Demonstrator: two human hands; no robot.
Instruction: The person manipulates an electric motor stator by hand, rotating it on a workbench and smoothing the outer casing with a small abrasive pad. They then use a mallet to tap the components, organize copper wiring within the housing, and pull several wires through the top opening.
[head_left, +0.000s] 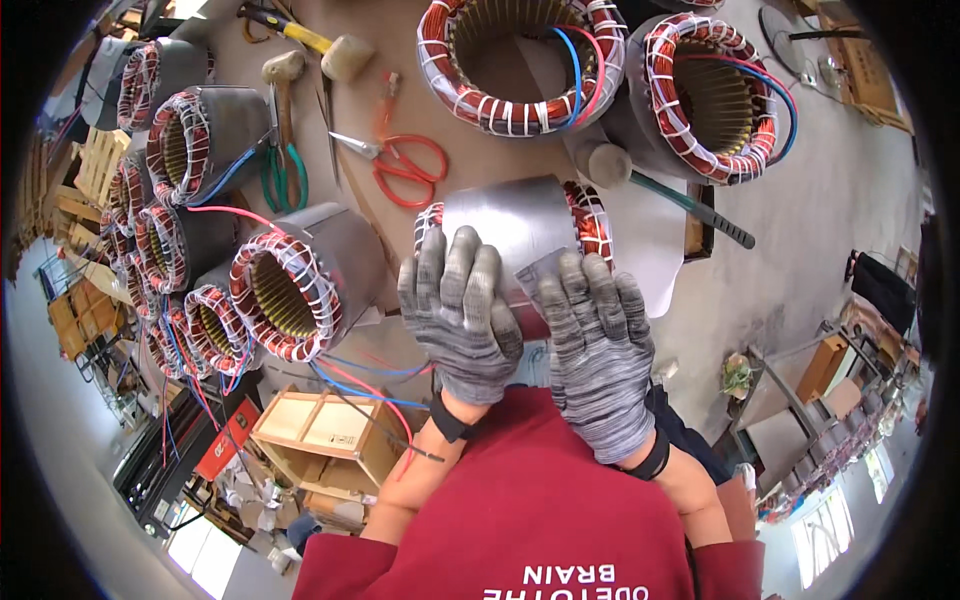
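Note:
A motor stator (505,215) lies on its side in front of me, a smooth metal cylinder with red windings laced in white at both ends. My left hand (460,320), in a grey knitted glove, rests on its near left side with fingers stretched and slightly apart. At the near right side is my right hand (602,355), gloved the same way. A thin grey flat piece (541,268) sticks out beside its fingertips, pressed between them and the metal. What this piece is I cannot make out. The right thumb is hidden.
Two larger stators (700,150) stand at the far side, beside a mallet with a green handle (690,205). Red-handled scissors (410,172), green-handled pliers (284,178) and a yellow-handled mallet (300,32) lie far left. Several stators with loose leads (345,255) crowd the left.

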